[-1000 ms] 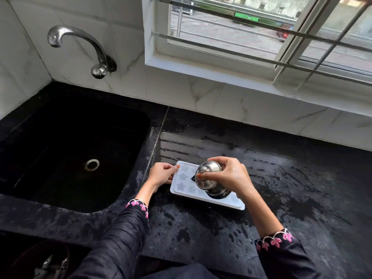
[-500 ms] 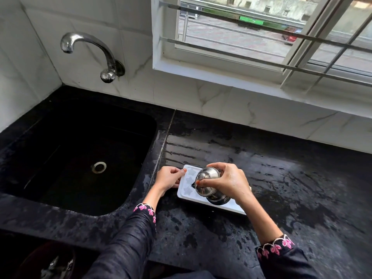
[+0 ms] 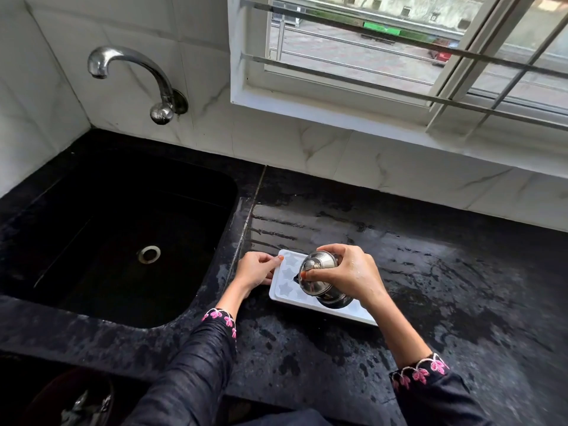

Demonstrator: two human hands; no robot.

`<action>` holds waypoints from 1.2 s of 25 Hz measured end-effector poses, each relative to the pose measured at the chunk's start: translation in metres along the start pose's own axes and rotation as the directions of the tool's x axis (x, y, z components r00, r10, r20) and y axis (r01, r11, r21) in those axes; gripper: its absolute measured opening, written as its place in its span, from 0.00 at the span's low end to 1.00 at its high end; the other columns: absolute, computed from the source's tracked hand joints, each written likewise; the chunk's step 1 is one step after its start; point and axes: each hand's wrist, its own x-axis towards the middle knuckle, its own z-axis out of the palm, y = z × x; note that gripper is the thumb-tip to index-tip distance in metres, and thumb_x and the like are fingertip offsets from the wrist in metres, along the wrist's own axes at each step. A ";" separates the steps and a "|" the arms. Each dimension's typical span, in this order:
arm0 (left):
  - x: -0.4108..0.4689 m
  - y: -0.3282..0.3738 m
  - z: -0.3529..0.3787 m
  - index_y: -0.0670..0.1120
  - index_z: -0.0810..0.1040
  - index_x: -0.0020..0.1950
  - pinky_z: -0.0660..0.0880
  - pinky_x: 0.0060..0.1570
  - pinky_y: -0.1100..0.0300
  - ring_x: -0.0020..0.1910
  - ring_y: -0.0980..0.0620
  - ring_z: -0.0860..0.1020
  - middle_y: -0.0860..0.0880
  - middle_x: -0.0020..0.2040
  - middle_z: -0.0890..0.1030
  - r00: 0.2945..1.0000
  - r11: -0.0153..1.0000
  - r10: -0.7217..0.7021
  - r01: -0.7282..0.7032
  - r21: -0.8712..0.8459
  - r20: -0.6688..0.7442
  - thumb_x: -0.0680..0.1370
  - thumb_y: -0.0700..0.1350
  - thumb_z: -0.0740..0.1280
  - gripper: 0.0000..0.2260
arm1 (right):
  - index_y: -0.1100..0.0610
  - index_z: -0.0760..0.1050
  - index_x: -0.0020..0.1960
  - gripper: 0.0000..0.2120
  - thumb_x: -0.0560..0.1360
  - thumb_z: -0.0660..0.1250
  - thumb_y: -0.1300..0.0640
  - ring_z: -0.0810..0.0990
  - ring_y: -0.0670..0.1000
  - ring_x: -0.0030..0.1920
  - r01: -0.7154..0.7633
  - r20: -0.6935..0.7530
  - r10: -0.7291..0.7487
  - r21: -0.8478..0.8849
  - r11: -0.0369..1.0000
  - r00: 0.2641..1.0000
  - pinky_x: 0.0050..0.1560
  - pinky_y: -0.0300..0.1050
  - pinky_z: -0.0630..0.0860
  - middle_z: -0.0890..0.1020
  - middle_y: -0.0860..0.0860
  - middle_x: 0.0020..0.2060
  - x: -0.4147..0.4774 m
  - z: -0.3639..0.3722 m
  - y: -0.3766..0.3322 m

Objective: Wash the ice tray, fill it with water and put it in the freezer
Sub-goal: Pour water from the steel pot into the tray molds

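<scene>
Daylight poured in through the window [image 3: 399, 72] at the upper right, soft and even, with no hard shadows anywhere. The wet black table [image 3: 445, 272] caught it as a pale sheen just beyond the tray [image 3: 284, 273], streaked with glare. The sink [image 3: 92, 195] was very dark, its walls almost lost. Bright highlights sat on the tap [image 3: 129, 61] and on the steel pot [image 3: 321, 265]. Focus was sharp in the middle. The lower corners were dim and smeared, and the wide lens bent the window bars and wall lines toward the edges.
</scene>
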 end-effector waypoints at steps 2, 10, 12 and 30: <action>-0.001 0.000 0.000 0.37 0.84 0.46 0.78 0.31 0.63 0.34 0.53 0.80 0.45 0.38 0.83 1.000 1.000 -0.001 0.001 0.001 0.001 0.76 0.48 0.72 0.13 | 0.47 0.83 0.56 0.28 0.58 0.82 0.43 0.83 0.46 0.48 0.002 -0.004 -0.002 -0.002 1.000 1.000 0.54 0.45 0.80 0.86 0.45 0.45 0.000 0.000 0.000; -0.005 0.004 0.000 0.37 0.83 0.45 0.78 0.30 0.64 0.31 0.56 0.78 0.46 0.36 0.82 1.000 1.000 -0.006 0.006 -0.018 0.006 0.77 0.46 0.72 0.12 | 0.48 0.82 0.58 0.29 0.59 0.82 0.44 0.82 0.45 0.48 0.006 0.000 -0.006 0.025 1.000 1.000 0.53 0.44 0.80 0.86 0.45 0.46 0.001 -0.001 -0.001; -0.006 0.005 0.000 0.38 0.83 0.44 0.77 0.30 0.64 0.31 0.56 0.78 0.47 0.36 0.82 1.000 1.000 -0.006 0.006 -0.011 0.004 0.76 0.47 0.72 0.11 | 0.48 0.82 0.58 0.29 0.59 0.83 0.44 0.82 0.45 0.48 0.008 -0.001 -0.008 0.035 0.999 1.000 0.53 0.44 0.80 0.86 0.45 0.46 0.001 -0.001 0.000; -0.010 0.010 -0.002 0.37 0.84 0.47 0.78 0.31 0.64 0.34 0.55 0.81 0.43 0.42 0.85 1.000 0.999 -0.006 0.006 0.040 0.018 0.77 0.48 0.71 0.13 | 0.55 0.84 0.54 0.21 0.62 0.83 0.59 0.82 0.44 0.35 -0.135 0.130 0.063 0.676 0.724 0.990 0.29 0.32 0.72 0.87 0.52 0.41 -0.003 -0.035 0.047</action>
